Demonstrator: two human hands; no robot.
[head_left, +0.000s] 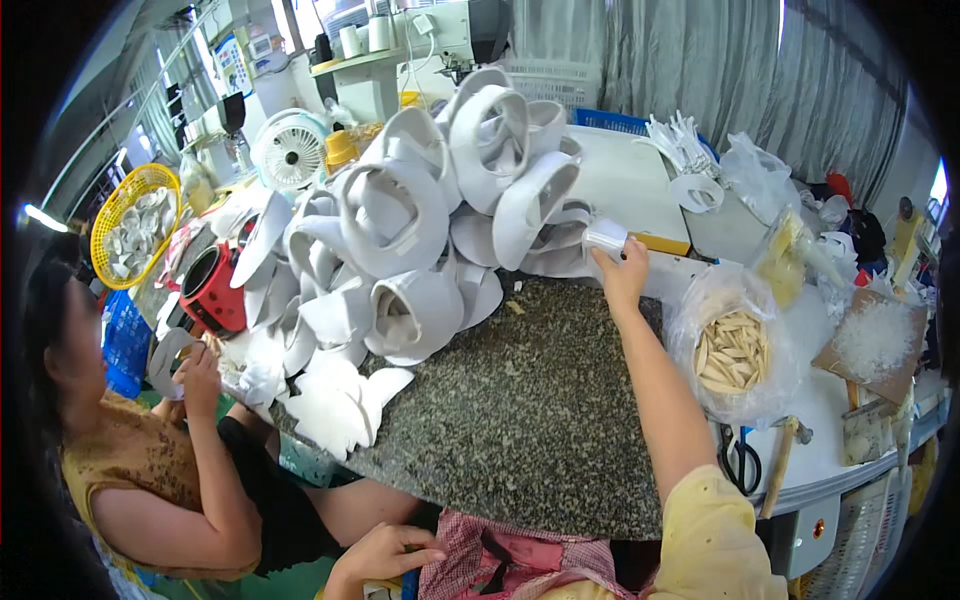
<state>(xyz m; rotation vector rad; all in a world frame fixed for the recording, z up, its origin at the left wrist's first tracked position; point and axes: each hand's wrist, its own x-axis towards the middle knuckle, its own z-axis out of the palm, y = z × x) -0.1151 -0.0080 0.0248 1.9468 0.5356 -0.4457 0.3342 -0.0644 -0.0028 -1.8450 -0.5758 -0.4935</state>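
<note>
My right hand (622,272) reaches far across the dark speckled stone slab, its fingers closed on the end of a white visor (606,236) at the right edge of a heap. The heap (398,215) consists of several white visors with curved brims and round bands, piled over one another. My left hand (393,552) rests low by my lap, fingers loosely stretched, holding nothing. Flat white cut pieces (335,405) lie stacked at the slab's left edge. The speckled slab (530,400) lies between my arms.
At left, a seated co-worker holds a white piece (168,362) near a red container (213,290). At right are a plastic bag of pale slivers (732,352), black-handled scissors (741,462), and a hammer (785,465). A fan (291,150) and yellow basket (137,225) stand behind.
</note>
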